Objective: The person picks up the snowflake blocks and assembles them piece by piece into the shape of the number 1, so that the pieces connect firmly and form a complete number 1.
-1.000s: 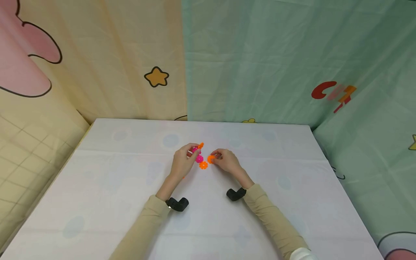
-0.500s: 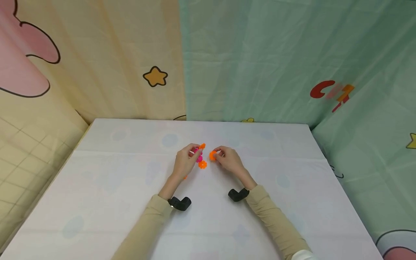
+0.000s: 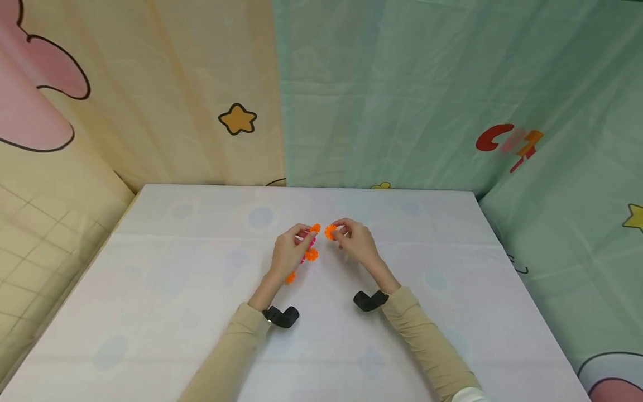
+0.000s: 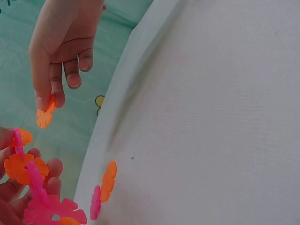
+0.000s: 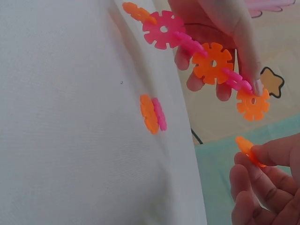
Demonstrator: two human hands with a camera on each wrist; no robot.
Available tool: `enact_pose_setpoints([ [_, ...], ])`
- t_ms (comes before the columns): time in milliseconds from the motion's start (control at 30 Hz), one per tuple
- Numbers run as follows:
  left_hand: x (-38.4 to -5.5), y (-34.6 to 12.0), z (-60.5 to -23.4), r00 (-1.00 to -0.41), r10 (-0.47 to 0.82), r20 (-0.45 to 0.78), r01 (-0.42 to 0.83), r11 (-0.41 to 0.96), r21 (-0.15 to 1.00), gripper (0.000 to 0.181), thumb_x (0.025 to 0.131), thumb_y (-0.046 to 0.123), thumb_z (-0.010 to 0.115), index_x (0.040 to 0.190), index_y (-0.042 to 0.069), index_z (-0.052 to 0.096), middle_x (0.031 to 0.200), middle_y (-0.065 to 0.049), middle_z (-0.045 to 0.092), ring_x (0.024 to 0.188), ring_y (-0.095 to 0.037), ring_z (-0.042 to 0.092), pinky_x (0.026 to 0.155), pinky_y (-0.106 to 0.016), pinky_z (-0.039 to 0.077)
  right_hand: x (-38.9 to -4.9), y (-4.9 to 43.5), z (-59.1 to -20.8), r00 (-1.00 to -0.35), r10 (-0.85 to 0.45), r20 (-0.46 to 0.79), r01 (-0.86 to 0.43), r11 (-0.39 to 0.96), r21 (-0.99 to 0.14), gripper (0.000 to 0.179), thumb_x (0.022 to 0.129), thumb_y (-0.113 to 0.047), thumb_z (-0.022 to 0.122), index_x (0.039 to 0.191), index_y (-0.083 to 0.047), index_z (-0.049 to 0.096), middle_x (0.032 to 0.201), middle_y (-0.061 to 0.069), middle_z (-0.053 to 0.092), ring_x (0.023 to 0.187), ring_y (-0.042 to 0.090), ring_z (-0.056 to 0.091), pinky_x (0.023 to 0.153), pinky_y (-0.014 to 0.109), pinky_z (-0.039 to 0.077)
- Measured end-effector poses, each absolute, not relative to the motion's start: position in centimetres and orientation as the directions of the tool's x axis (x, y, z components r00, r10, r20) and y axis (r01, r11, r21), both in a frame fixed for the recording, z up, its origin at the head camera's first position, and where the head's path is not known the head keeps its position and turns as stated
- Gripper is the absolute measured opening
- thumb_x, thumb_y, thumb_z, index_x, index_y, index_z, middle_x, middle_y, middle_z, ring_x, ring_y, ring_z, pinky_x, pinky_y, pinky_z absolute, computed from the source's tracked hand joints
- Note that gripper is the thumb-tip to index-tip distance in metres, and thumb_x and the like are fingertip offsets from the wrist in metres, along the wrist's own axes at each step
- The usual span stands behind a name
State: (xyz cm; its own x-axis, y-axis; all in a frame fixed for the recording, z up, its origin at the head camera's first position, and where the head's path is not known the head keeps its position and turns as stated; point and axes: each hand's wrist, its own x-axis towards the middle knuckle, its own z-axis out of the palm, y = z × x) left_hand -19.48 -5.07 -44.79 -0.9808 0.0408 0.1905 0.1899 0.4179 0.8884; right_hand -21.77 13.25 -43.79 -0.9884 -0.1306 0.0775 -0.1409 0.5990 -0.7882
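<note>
My left hand (image 3: 288, 251) holds a slanting chain of interlocking snowflake discs, orange and pink in turn for most of its length. The chain's upper orange disc (image 5: 253, 104) lies under the thumb tip, and a pink disc (image 5: 164, 29) sits near the far end, beside the last orange disc (image 5: 138, 12). Between thumb and forefinger, my right hand (image 3: 356, 243) pinches a single orange snowflake disc (image 3: 330, 232). This disc stands just apart from the chain's upper end, its notched rim toward it.
A loose orange disc (image 5: 149, 114) and a pink disc (image 5: 160, 115) lie close together on the white-covered table (image 3: 427, 335), below the hands. Patterned curtains (image 3: 382, 100) hang behind the table's far edge.
My right hand has risen and moved slightly away with its orange disc, turning its face more into view. My left hand has shifted slightly right, showing more of the chain's lower orange end.
</note>
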Motion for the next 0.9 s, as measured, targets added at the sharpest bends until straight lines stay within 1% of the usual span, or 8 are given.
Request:
enact_pose_setpoints([
  [100,-19.4,-4.9,-44.7,-0.979,0.038,0.201,0.197,0.435,0.878,0.025,0.093,0.031,0.064,0.107,0.01,0.068,0.084,-0.009,0.067,0.06,-0.025,0.062,0.049,-0.024,0.048,-21.7,13.3,-43.5,-0.988,-0.123,0.09,-0.146,0.585,-0.798,0.025,0.093,-0.021,0.062,0.114,-0.009,0.065,0.086,0.014,0.07,0.063,0.029,0.064,0.049,0.022,0.041],
  [300,-19.4,-4.7,-44.6,-0.968,0.041,0.246,0.235,0.474,0.848,0.024,0.093,0.03,0.063,0.104,0.01,0.069,0.079,-0.005,0.07,0.059,-0.013,0.058,0.051,-0.023,0.046,-21.4,13.3,-42.9,-0.983,-0.115,0.14,-0.18,0.54,-0.822,0.026,0.094,-0.017,0.06,0.118,-0.008,0.063,0.089,0.02,0.069,0.065,0.035,0.064,0.048,0.022,0.042],
  [367,-19.5,-4.6,-44.4,-0.966,0.04,0.254,0.242,0.475,0.846,0.024,0.093,0.031,0.064,0.103,0.01,0.069,0.078,-0.004,0.07,0.058,-0.012,0.057,0.05,-0.024,0.045,-21.3,13.3,-42.6,-0.982,-0.112,0.152,-0.188,0.522,-0.832,0.026,0.094,-0.016,0.06,0.119,-0.008,0.062,0.09,0.021,0.069,0.065,0.036,0.063,0.049,0.022,0.042],
  [533,-19.7,-4.5,-44.2,-0.967,0.04,0.252,0.239,0.483,0.842,0.022,0.092,0.03,0.065,0.103,0.011,0.069,0.078,-0.005,0.069,0.057,-0.011,0.058,0.048,-0.023,0.044,-21.3,13.3,-41.8,-0.979,-0.113,0.17,-0.204,0.49,-0.848,0.027,0.095,-0.016,0.06,0.12,-0.008,0.062,0.091,0.022,0.07,0.067,0.04,0.063,0.05,0.022,0.043],
  [700,-20.0,-4.5,-43.9,-0.966,0.053,0.254,0.245,0.5,0.831,0.021,0.092,0.028,0.064,0.104,0.01,0.07,0.081,-0.005,0.07,0.058,-0.013,0.058,0.048,-0.023,0.044,-21.5,13.2,-41.4,-0.979,-0.115,0.167,-0.202,0.476,-0.856,0.027,0.095,-0.017,0.061,0.119,-0.007,0.063,0.09,0.019,0.071,0.068,0.041,0.063,0.053,0.023,0.046],
  [900,-20.4,-4.5,-43.7,-0.959,0.079,0.273,0.267,0.576,0.772,0.022,0.093,0.028,0.063,0.105,0.011,0.069,0.087,-0.003,0.07,0.06,-0.014,0.056,0.048,-0.022,0.045,-21.8,13.2,-41.3,-0.981,-0.109,0.163,-0.195,0.478,-0.856,0.027,0.094,-0.018,0.061,0.119,-0.008,0.063,0.089,0.015,0.073,0.068,0.04,0.064,0.055,0.023,0.046],
])
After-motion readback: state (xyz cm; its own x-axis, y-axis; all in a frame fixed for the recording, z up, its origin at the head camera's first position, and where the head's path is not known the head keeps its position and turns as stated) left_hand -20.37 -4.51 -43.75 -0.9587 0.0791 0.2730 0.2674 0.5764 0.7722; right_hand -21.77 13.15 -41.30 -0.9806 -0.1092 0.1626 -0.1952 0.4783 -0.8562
